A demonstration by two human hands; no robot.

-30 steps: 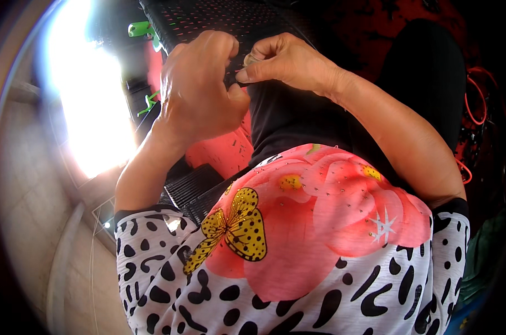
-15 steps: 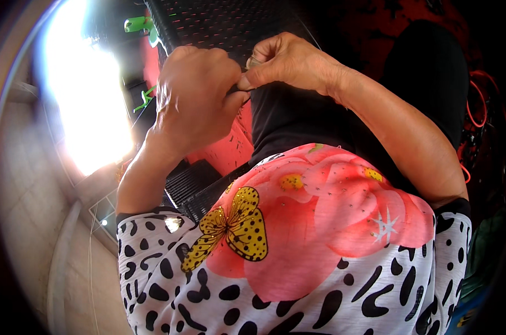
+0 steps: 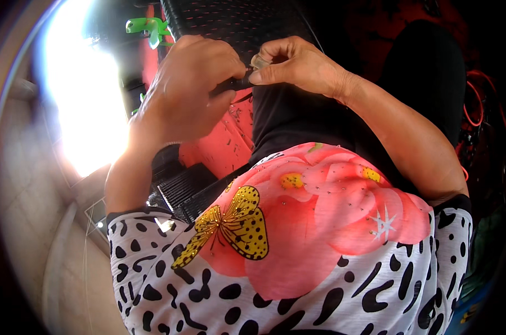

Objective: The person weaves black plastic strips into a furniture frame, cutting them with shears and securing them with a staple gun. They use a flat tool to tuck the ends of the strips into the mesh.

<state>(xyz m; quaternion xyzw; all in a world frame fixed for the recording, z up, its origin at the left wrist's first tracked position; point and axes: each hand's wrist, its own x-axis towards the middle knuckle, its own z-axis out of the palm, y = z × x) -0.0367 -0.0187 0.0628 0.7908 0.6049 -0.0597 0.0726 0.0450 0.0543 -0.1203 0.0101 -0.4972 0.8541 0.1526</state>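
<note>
Above the black-trousered lap, my two hands meet almost tip to tip. My left hand (image 3: pixel 194 92) is somewhat blurred, its fingers curled and its thumb parted from them. A small dark piece (image 3: pixel 230 85) shows in that gap and runs toward the other hand; its kind cannot be made out. My right hand (image 3: pixel 300 67) is closed in a pinch beside it, thumb against forefinger. A pale beige band or pad (image 3: pixel 258 61) shows at those fingertips. Whatever the right fingertips grip is too small and hidden to name.
Beyond my hands lies a black perforated basket or mat (image 3: pixel 236 22). A green plastic clip-like part (image 3: pixel 148 27) is at its left. Under my left forearm are a red surface (image 3: pixel 222 148) with dark scraps and a black ribbed piece (image 3: pixel 183 184). A red cord (image 3: pixel 479 106) loops at the right.
My left hand has shifted up and left, its thumb parting from the fingers and from my right hand. My right hand has moved only slightly, showing more of the beige band.
</note>
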